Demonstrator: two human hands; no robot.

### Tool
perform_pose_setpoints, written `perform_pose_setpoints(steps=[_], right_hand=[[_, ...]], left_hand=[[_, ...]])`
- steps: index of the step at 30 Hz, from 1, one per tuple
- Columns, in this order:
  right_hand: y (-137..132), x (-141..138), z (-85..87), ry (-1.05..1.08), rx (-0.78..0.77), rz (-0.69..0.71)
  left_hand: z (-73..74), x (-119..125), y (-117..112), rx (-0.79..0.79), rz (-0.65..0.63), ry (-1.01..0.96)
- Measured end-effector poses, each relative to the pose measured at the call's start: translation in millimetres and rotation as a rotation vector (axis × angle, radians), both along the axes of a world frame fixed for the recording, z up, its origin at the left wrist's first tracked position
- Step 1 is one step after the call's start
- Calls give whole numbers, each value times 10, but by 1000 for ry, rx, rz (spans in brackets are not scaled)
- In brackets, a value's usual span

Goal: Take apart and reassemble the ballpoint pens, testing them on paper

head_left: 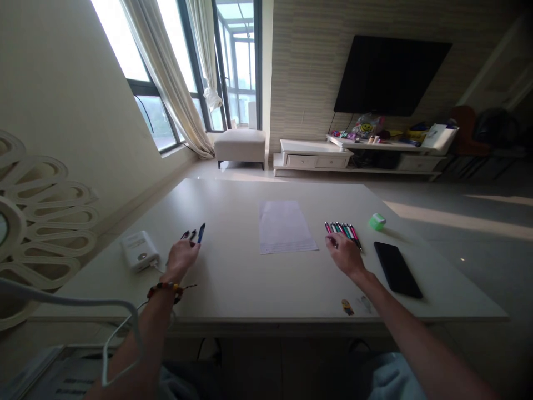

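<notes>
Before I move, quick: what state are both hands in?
Left hand: partly curled by the blue pen; whether it grips cannot be told.
Right hand: partly curled at the coloured pens; whether it grips cannot be told.

Shows a smiley [366, 128] on the plastic bag [373, 120]; carries print too small to read on the white device [140, 254] and paper [285, 225].
</notes>
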State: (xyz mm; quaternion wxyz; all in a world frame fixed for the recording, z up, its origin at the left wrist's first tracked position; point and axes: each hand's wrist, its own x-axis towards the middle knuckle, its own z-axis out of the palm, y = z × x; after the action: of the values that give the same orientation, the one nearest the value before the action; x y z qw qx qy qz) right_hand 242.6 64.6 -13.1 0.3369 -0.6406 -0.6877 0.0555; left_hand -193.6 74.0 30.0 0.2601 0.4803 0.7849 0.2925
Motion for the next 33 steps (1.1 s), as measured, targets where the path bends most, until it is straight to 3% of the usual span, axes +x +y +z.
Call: perform_pose_setpoints(steps=[4, 6, 8, 12, 18, 21, 24, 27, 30, 33], right_hand=[[-281, -390, 166, 380, -275, 191], [-411, -610, 239, 659, -443, 271], [-511, -795, 300, 881, -597, 333], [-612, -955, 379, 1175, -628, 330], [-666, -813, 416, 1374, -526, 316], [-688, -780, 386, 1333, -496, 279], [-687, -811, 319, 1281, -485, 190], [-663, -857, 239, 1271, -463, 111], [-636, -882, 178, 1223, -394, 88], [-634, -873, 165, 1117, -364, 128]], left_hand=[[7, 651, 17, 47, -157, -270], [8, 1022, -71, 81, -302, -740], [16, 1348, -202, 39, -410, -995], [61, 1747, -427, -33, -570, -1111], [133, 1826, -452, -53, -632, -970], [132, 1830, -441, 29, -705, -674], [104, 1880, -470, 214, -768, -294], [59, 1949, -517, 396, -820, -57], [8, 2006, -571, 499, -860, 32], [-24, 2027, -615, 480, -836, 20]])
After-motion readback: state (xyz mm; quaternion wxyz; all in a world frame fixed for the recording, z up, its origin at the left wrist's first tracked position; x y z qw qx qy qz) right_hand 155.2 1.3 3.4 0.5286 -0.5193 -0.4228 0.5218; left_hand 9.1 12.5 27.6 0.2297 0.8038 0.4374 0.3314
